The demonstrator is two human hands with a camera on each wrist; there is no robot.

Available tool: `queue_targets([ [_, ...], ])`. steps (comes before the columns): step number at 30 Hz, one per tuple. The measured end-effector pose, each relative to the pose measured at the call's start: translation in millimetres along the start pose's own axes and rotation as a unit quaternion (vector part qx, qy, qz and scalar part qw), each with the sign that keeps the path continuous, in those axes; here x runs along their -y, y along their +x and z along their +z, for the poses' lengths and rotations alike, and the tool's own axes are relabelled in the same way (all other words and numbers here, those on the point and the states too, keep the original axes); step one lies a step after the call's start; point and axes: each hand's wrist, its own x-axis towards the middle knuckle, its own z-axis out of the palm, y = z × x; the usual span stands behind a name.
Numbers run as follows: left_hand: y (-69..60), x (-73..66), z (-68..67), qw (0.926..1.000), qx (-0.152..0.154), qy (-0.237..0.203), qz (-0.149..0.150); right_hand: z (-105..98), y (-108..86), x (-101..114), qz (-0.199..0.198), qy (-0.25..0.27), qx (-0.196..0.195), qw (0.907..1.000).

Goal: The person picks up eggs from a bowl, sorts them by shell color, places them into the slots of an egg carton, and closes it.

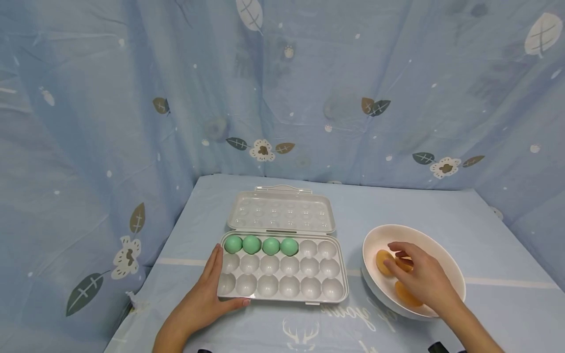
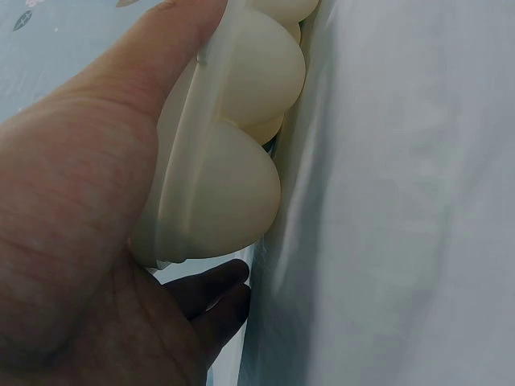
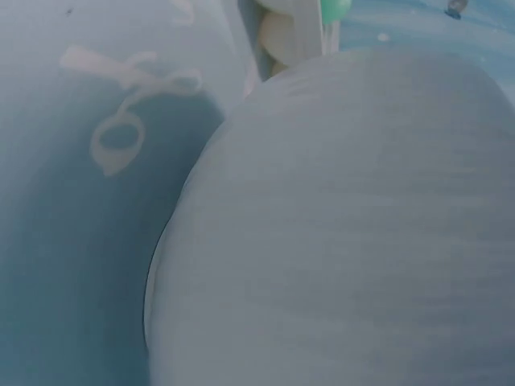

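A pale egg box (image 1: 282, 267) lies with its lid (image 1: 282, 212) folded back. Several green balls (image 1: 251, 244) fill cups in its back row, from the left end. My left hand (image 1: 198, 304) touches the box at its front left corner, thumb along the front edge, fingers straight along the left side; its rounded cups (image 2: 233, 193) show in the left wrist view. Over the white bowl (image 1: 375, 289), my right hand (image 1: 423, 277) reaches inside, thumb and fingertips apart above orange-yellow balls (image 1: 408, 295). Whether it touches a ball is unclear. The right wrist view shows the bowl's outer wall (image 3: 338, 225).
A light blue cloth (image 1: 353, 206) with white print covers the table. Behind and to the left hangs a blue curtain (image 1: 309, 88) with leaf and flower patterns. The bowl stands right of the egg box, with a strip of cloth between them.
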Motion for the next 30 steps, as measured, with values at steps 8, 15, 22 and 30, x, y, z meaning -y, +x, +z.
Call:
queue_targets([
  [8, 0.7, -3.3, -3.2, 0.9999, 0.009, 0.001, -0.007, -0.7, -1.0, -9.1, 0.019, -0.01, 0.021, 0.9996],
  [15, 0.1, -5.0, -5.1, 0.9999, 0.014, 0.002, -0.01, 4.6, 2.6, -11.3, 0.035, -0.021, 0.064, 0.9972],
  [22, 0.9, -3.4, -3.1, 0.9996, 0.018, 0.002, -0.023, 14.3, 3.8, -2.2, 0.015, -0.009, 0.074, 0.9971],
  [30, 0.7, -3.1, -2.0, 0.9997, 0.012, 0.002, -0.019, 23.8, 6.6, 4.8, -0.024, -0.002, 0.07, 0.9973],
])
